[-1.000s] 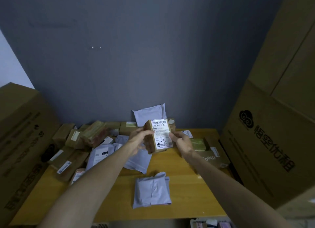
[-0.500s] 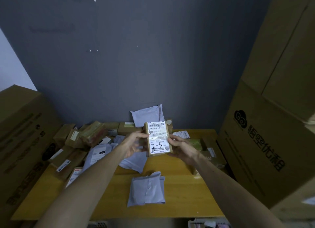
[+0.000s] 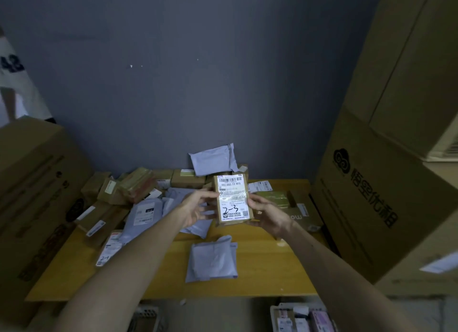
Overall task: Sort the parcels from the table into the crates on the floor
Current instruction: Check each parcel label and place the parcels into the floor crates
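Observation:
I hold a small brown cardboard parcel [image 3: 232, 199] upright above the wooden table [image 3: 260, 269], its white shipping label facing me with "2-3" handwritten on it. My left hand [image 3: 198, 207] grips its left edge and my right hand [image 3: 266, 214] grips its right edge and lower corner. More parcels lie on the table: a grey mailer bag [image 3: 212, 258] near the front, other grey bags [image 3: 146, 214] and brown boxes [image 3: 138, 186] piled at the back left. At the bottom edge, parts of two floor crates [image 3: 301, 318] [image 3: 146, 319] show under the table.
Large cardboard cartons stand on the left [image 3: 37, 200] and on the right [image 3: 386, 183], hemming the table in. A dark grey wall [image 3: 198, 83] is behind it. A person in a white shirt [image 3: 17, 88] stands at the far left.
The parcel has been turned so its label faces me squarely and drawn slightly lower and closer. Both hands keep hold of it.

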